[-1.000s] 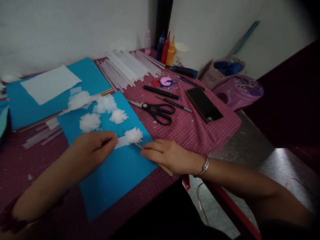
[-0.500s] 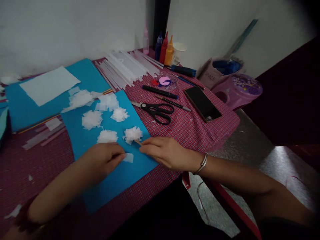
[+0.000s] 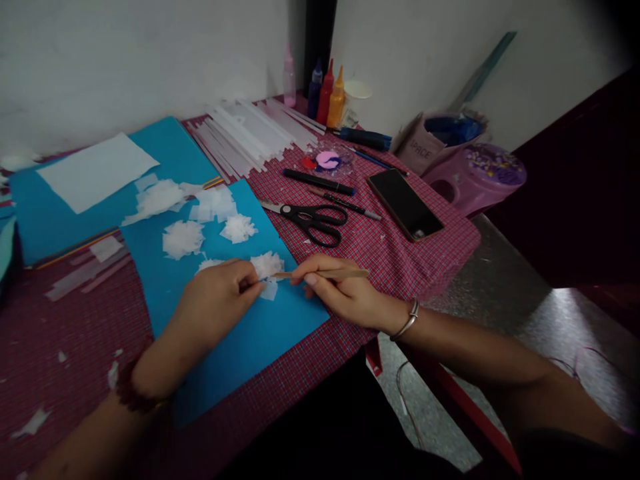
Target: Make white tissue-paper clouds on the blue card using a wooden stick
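Observation:
My right hand is closed around a thin wooden stick, whose tip reaches the lower edge of a fluffy white paper flower. From the other side, my left hand pinches a small white paper piece just below that flower. Both hands are over a blue sheet. Behind my left hand, another white paper bunch is mostly covered. Farther up the sheet lie two more ruffled paper flowers, one on the left and a smaller one.
Black-handled scissors, markers and a phone lie on the checked tablecloth to the right. White paper strips and paint bottles stand toward the wall. Loose white squares lie at the sheet's top.
My left hand let go of a white paper bunch onto the blue sheet, took up a small paper piece and brought it to the flower. My right hand tilted the stick nearly level.

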`<state>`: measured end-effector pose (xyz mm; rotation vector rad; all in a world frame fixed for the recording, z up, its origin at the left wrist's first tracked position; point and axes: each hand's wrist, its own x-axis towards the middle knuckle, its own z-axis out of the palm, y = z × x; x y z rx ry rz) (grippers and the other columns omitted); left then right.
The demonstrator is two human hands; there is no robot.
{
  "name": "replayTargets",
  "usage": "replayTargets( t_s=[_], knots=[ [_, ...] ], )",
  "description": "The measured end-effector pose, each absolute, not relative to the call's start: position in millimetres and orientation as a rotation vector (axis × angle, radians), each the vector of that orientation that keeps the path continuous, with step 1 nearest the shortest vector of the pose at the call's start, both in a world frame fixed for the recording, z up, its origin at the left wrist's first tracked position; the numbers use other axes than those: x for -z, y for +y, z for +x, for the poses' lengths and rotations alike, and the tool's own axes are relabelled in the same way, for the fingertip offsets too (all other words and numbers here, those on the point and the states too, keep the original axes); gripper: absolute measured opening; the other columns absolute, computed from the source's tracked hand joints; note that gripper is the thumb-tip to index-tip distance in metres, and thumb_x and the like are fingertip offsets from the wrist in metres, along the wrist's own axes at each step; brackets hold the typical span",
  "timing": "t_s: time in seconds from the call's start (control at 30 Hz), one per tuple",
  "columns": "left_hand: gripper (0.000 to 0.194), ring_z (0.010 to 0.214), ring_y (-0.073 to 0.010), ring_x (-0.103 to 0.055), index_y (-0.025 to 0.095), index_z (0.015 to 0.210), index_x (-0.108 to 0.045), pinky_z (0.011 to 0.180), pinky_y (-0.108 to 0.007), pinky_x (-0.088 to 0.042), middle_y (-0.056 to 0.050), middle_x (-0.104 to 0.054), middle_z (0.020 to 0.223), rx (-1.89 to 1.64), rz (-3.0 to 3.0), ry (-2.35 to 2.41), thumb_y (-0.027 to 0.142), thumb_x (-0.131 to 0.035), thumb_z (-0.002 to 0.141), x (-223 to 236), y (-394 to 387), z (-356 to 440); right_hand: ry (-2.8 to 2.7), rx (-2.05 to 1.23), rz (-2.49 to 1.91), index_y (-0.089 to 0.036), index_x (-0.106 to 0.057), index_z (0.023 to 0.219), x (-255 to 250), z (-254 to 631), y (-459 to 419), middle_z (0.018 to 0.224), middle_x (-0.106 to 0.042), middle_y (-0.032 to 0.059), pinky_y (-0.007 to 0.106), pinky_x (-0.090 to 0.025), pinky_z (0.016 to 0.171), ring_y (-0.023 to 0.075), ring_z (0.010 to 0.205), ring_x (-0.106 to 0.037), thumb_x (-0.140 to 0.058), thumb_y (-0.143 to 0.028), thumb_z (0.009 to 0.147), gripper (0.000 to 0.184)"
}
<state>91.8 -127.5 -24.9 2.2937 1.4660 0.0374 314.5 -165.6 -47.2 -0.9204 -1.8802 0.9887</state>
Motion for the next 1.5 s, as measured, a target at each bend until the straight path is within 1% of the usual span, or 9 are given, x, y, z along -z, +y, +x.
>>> replayTargets(
  t_s=[0.27, 0.7, 0.77, 0.87, 0.9, 0.97, 1.0, 1.13, 1.5],
  knots=[
    [0.020, 0.068, -0.0177, -0.056, 0.021, 0.070, -0.057, 0.062, -0.030, -0.038, -0.002, -0.062, 0.071, -0.077, 2.277, 1.474, 0.032, -0.049, 0.083, 26.1, -125.9, 93.0, -2.063, -0.830, -0.742, -0.016, -0.059, 0.102, 48.1, 314.7, -167.8, 0.094, -0.066, 0.0067, 0.030, -0.053, 0.082, 0.0142, 0.089, -0.063, -0.040, -0.018, 0.096, 0.020],
    [0.019, 0.070, -0.0166, -0.060, 0.020, 0.073, -0.059, 0.064, -0.028, -0.042, -0.001, -0.066, 0.073, -0.200, 2.209, 1.510, 0.033, -0.050, 0.084, 25.8, -124.8, 94.9, -2.282, -0.674, -0.787, -0.015, -0.056, 0.103, 49.4, 311.6, -167.8, 0.098, -0.065, 0.0095, 0.030, -0.052, 0.080, 0.0152, 0.091, -0.062, -0.036, -0.019, 0.098, 0.021],
    [0.021, 0.074, -0.0179, -0.062, 0.020, 0.084, -0.061, 0.068, -0.030, -0.046, -0.003, -0.068, 0.081, -0.249, 2.209, 1.521, 0.037, -0.049, 0.087, 24.0, -131.3, 92.2, -2.384, -0.596, -0.795, -0.013, -0.055, 0.103, 48.4, 312.1, -169.4, 0.098, -0.065, 0.0102, 0.030, -0.052, 0.079, 0.0158, 0.090, -0.061, -0.035, -0.019, 0.099, 0.022],
    [0.030, 0.088, -0.0241, -0.063, 0.016, 0.102, -0.060, 0.077, -0.036, -0.049, -0.011, -0.068, 0.096, -0.248, 2.420, 1.527, 0.039, -0.045, 0.091, 26.8, -157.0, 82.0, -2.600, -0.405, -0.763, -0.013, -0.056, 0.103, 46.9, 313.6, -172.7, 0.097, -0.064, 0.0095, 0.029, -0.050, 0.073, 0.0170, 0.085, -0.060, -0.037, -0.020, 0.098, 0.021],
    [0.030, 0.093, -0.0273, -0.062, 0.014, 0.103, -0.060, 0.081, -0.039, -0.049, -0.013, -0.067, 0.099, -0.221, 2.553, 1.507, 0.037, -0.044, 0.092, 30.1, -168.5, 77.4, -2.659, -0.336, -0.747, -0.014, -0.057, 0.103, 46.8, 314.0, -173.7, 0.097, -0.064, 0.0090, 0.029, -0.049, 0.070, 0.0173, 0.083, -0.059, -0.039, -0.020, 0.098, 0.020],
    [0.027, 0.095, -0.0284, -0.062, 0.012, 0.102, -0.063, 0.085, -0.042, -0.047, -0.015, -0.068, 0.103, -0.181, 2.794, 1.357, 0.029, -0.044, 0.092, 39.8, -191.2, 68.0, -2.728, -0.227, -0.737, -0.015, -0.058, 0.103, 47.2, 314.1, -175.4, 0.098, -0.062, 0.0078, 0.028, -0.047, 0.065, 0.0174, 0.079, -0.057, -0.042, -0.022, 0.097, 0.018],
    [0.026, 0.094, -0.0296, -0.062, 0.012, 0.101, -0.064, 0.083, -0.043, -0.047, -0.016, -0.069, 0.103, -0.281, 2.901, 1.265, 0.026, -0.044, 0.092, 45.2, -200.6, 64.0, -2.747, -0.194, -0.744, -0.016, -0.058, 0.103, 47.6, 313.8, -175.9, 0.098, -0.062, 0.0072, 0.028, -0.046, 0.063, 0.0171, 0.077, -0.056, -0.043, -0.023, 0.097, 0.018],
    [0.023, 0.095, -0.0307, -0.060, 0.011, 0.101, -0.064, 0.082, -0.044, -0.044, -0.016, -0.068, 0.104, -0.361, 2.949, 1.179, 0.019, -0.047, 0.088, 58.9, -216.7, 56.8, -2.760, -0.131, -0.795, -0.019, -0.058, 0.104, 48.7, 311.6, -177.1, 0.100, -0.060, 0.0058, 0.027, -0.041, 0.061, 0.0154, 0.074, -0.053, -0.044, -0.025, 0.097, 0.017],
    [0.025, 0.094, -0.0296, -0.059, 0.014, 0.102, -0.064, 0.080, -0.043, -0.044, -0.014, -0.068, 0.105, -0.441, 2.889, 1.221, 0.030, -0.051, 0.087, 60.2, -215.0, 56.8, -2.763, -0.083, -0.851, -0.019, -0.060, 0.104, 47.3, 306.0, -177.4, 0.097, -0.061, 0.0053, 0.029, -0.041, 0.061, 0.0171, 0.075, -0.051, -0.042, -0.023, 0.098, 0.020]
  ],
)
